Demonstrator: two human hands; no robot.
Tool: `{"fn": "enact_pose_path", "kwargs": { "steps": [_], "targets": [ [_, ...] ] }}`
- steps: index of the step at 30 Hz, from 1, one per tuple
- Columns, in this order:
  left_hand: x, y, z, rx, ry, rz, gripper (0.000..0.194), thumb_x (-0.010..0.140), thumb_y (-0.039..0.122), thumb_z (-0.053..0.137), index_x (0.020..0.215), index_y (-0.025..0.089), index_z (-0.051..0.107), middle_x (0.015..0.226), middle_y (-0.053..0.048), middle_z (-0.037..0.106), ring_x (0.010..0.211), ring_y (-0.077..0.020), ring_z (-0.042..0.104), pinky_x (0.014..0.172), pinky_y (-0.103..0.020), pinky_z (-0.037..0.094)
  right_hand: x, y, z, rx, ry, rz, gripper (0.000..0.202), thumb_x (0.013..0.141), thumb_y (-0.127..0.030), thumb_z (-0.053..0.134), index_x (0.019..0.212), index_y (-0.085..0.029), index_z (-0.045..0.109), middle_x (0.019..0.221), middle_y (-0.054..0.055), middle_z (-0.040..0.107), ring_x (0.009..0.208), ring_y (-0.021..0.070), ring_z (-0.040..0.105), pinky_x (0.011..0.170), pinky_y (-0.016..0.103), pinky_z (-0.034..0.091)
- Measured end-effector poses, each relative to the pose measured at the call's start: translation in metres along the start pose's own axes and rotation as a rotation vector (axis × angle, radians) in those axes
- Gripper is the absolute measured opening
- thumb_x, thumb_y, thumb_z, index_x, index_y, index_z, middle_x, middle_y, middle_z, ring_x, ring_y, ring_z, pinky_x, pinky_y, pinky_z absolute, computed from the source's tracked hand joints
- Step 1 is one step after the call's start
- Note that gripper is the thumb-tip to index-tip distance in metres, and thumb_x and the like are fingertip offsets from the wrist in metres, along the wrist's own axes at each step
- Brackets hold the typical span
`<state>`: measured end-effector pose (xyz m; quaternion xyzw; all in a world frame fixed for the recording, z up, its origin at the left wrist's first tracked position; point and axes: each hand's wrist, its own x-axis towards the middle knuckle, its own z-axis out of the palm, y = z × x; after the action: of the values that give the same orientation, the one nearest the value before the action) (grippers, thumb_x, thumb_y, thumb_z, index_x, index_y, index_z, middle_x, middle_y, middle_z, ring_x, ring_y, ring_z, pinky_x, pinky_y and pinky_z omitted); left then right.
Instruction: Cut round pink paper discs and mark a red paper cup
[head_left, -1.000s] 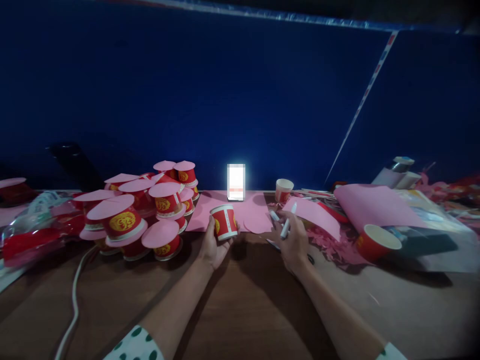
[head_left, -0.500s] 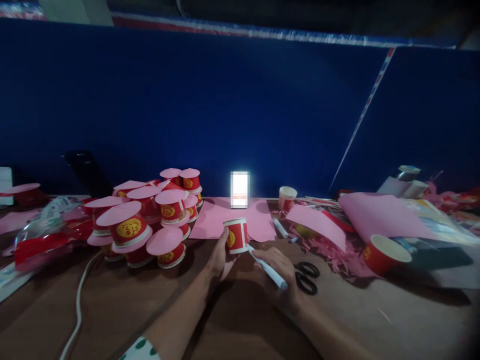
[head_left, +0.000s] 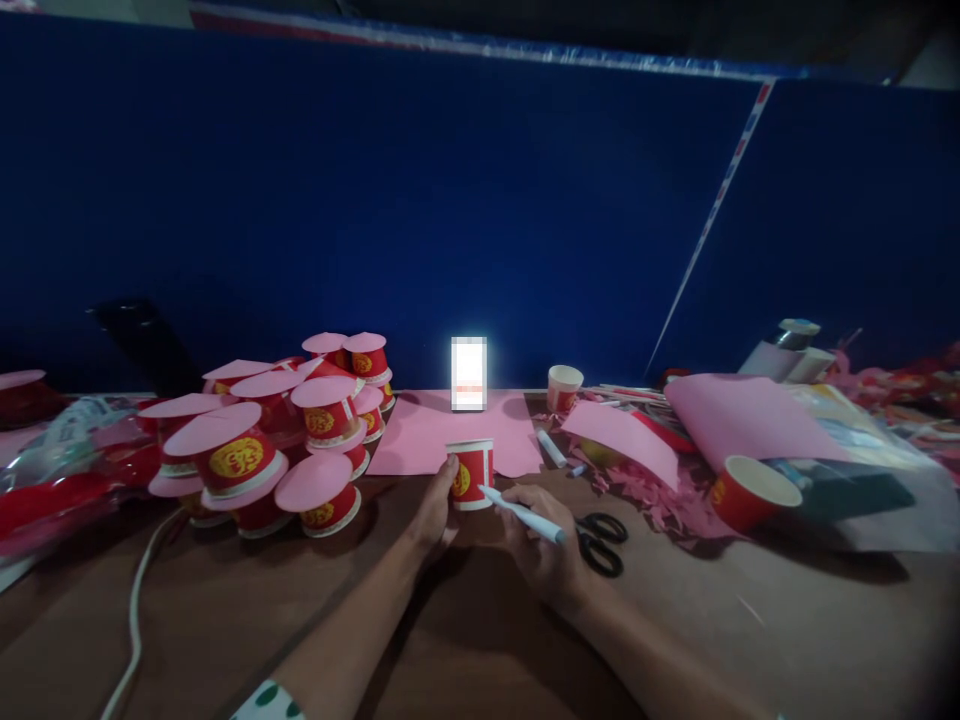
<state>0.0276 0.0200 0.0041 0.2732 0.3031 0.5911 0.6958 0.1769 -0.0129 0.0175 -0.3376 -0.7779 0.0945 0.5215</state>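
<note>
My left hand [head_left: 436, 508] is closed around the left side of a red paper cup [head_left: 466, 476] with a yellow emblem and a white strip. The cup is upright, held a little above the brown table. In my right hand [head_left: 541, 545] is a white marker pen [head_left: 529, 516], its tip at the cup's front near the white strip. Whether the tip touches the cup I cannot tell. Just right of that hand lie black-handled scissors [head_left: 602, 543]. Behind the cup a pink paper sheet [head_left: 420, 430] lies flat.
Stacked red cups with pink paper discs [head_left: 240, 450] stand at left, beside a white cable [head_left: 135, 610]. A bright, blurred-out screen [head_left: 469, 375] stands at the back. Right are a marker cap end [head_left: 551, 448], two paper cups [head_left: 754, 495], pink scraps [head_left: 675, 505] and folded pink paper [head_left: 742, 415].
The marker's tip has moved from the cup's lower right edge onto its front, and my right hand has shifted left. The whole view has turned slightly right.
</note>
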Motion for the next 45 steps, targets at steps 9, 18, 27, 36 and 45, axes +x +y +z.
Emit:
{"fn": "enact_pose_path", "kwargs": {
  "steps": [9, 18, 27, 36, 45],
  "targets": [
    [-0.0025, 0.0023, 0.0038, -0.025, 0.018, -0.019, 0.033, 0.076, 0.044, 0.053, 0.091, 0.015, 0.058, 0.081, -0.006, 0.065, 0.071, -0.0180, 0.062, 0.065, -0.030, 0.050, 0.0003, 0.0010, 0.0015, -0.035, -0.032, 0.019, 0.011, 0.082, -0.015, 0.047, 0.089, -0.019, 0.054, 0.079, 0.006, 0.063, 0.073, 0.0184, 0.059, 0.066, 0.030, 0.047],
    [-0.0004, 0.0003, 0.0023, -0.001, 0.018, 0.007, 0.032, 0.075, 0.044, 0.056, 0.090, 0.016, 0.058, 0.082, -0.004, 0.065, 0.075, -0.0173, 0.062, 0.067, -0.028, 0.050, 0.0020, 0.0003, 0.0005, -0.054, -0.006, -0.007, 0.010, 0.082, -0.015, 0.048, 0.089, -0.019, 0.054, 0.077, 0.006, 0.063, 0.071, 0.0178, 0.059, 0.064, 0.029, 0.047],
    [-0.0032, 0.0022, 0.0047, 0.020, 0.012, 0.009, 0.030, 0.075, 0.043, 0.056, 0.090, 0.017, 0.057, 0.084, -0.004, 0.065, 0.077, -0.0176, 0.062, 0.068, -0.028, 0.049, 0.0014, 0.0008, 0.0010, -0.046, -0.003, 0.000, 0.010, 0.081, -0.015, 0.049, 0.088, -0.019, 0.055, 0.078, 0.005, 0.063, 0.071, 0.0174, 0.059, 0.065, 0.029, 0.047],
    [-0.0019, 0.0006, 0.0029, 0.029, 0.007, 0.013, 0.033, 0.076, 0.044, 0.054, 0.092, 0.016, 0.058, 0.083, -0.005, 0.065, 0.076, -0.0174, 0.062, 0.067, -0.027, 0.049, 0.0012, 0.0022, 0.0019, -0.049, 0.006, -0.008, 0.010, 0.081, -0.014, 0.049, 0.088, -0.019, 0.055, 0.078, 0.005, 0.063, 0.071, 0.0173, 0.059, 0.065, 0.029, 0.047],
    [-0.0039, 0.0019, 0.0040, 0.042, -0.007, 0.002, 0.035, 0.076, 0.045, 0.053, 0.093, 0.015, 0.059, 0.082, -0.005, 0.065, 0.075, -0.0171, 0.062, 0.069, -0.028, 0.049, 0.0013, 0.0035, 0.0019, -0.060, 0.007, -0.016, 0.010, 0.081, -0.014, 0.050, 0.088, -0.019, 0.056, 0.078, 0.005, 0.064, 0.072, 0.0168, 0.060, 0.065, 0.028, 0.048]
  ]
}}
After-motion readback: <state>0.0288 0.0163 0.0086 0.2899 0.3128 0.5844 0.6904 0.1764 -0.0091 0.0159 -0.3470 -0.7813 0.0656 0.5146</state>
